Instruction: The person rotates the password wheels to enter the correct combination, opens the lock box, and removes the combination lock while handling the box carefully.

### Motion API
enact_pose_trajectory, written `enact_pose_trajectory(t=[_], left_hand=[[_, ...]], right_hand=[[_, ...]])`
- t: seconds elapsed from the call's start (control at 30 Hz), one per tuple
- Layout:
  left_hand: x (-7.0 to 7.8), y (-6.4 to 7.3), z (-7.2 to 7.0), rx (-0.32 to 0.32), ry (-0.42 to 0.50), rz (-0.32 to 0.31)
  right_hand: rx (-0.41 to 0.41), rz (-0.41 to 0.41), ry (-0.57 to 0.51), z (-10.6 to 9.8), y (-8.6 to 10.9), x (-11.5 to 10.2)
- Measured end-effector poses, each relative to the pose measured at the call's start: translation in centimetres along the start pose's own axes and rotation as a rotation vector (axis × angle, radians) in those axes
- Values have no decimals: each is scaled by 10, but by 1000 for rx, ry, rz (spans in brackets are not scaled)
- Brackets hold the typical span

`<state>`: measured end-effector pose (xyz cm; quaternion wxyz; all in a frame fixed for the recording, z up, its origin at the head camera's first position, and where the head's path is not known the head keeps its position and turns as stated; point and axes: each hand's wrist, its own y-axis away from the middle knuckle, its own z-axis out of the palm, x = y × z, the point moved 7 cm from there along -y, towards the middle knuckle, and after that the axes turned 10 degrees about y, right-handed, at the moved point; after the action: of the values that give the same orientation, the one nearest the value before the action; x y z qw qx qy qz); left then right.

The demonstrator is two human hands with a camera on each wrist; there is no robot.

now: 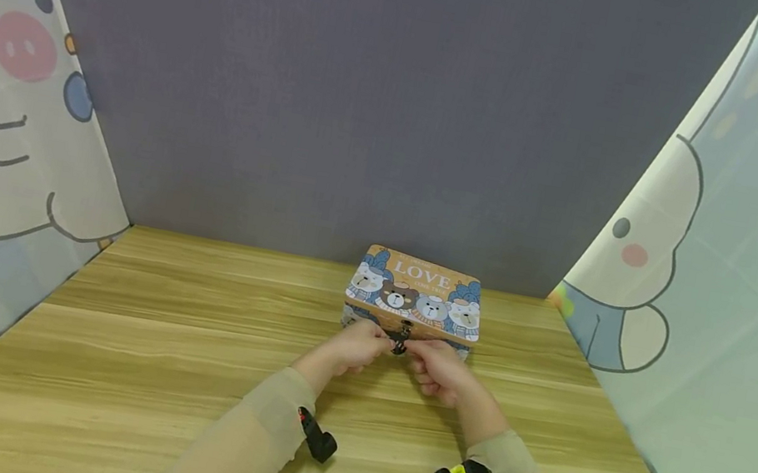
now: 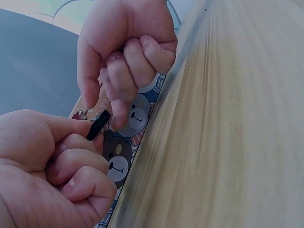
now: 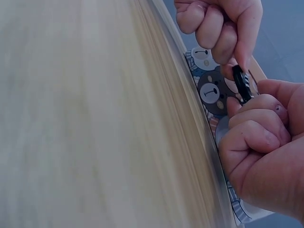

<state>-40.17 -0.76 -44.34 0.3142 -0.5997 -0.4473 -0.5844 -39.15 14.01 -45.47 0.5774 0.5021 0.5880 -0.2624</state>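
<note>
A small black padlock [image 3: 242, 84] with white marks along one side is at the front clasp [image 1: 405, 327] of a tin box [image 1: 418, 294] printed with cartoon bears and the word LOVE. My left hand [image 2: 57, 166] pinches one end of the padlock between thumb and forefinger, its other fingers curled in. From the opposite side my right hand [image 3: 266, 137] has its thumb and forefinger about the padlock's other end. Its remaining fingers are folded into the palm. The box lid is down, and the hands partly cover the box's front.
The box stands on a wood-grain table [image 1: 193, 339], near its back edge and close to a dark grey back panel [image 1: 299, 87]. Cartoon-printed cloths [image 1: 735, 333] hang at both sides. Black wrist cameras [image 1: 316, 439] sit at both sleeves.
</note>
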Motion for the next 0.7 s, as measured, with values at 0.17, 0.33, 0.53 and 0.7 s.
enact_pose_trajectory(t=[0.17, 0.33, 0.53, 0.7], left_hand=[[1, 0, 0, 6, -9, 2], [1, 2, 0, 1, -13, 0], [2, 3, -2, 9, -23, -9], [1, 3, -3, 12, -20, -13]], right_hand=[[6, -13, 34, -7, 4, 0], [16, -22, 73, -14, 11, 0], [44, -17, 168, -21, 16, -1], [47, -20, 204, -22, 16, -3]])
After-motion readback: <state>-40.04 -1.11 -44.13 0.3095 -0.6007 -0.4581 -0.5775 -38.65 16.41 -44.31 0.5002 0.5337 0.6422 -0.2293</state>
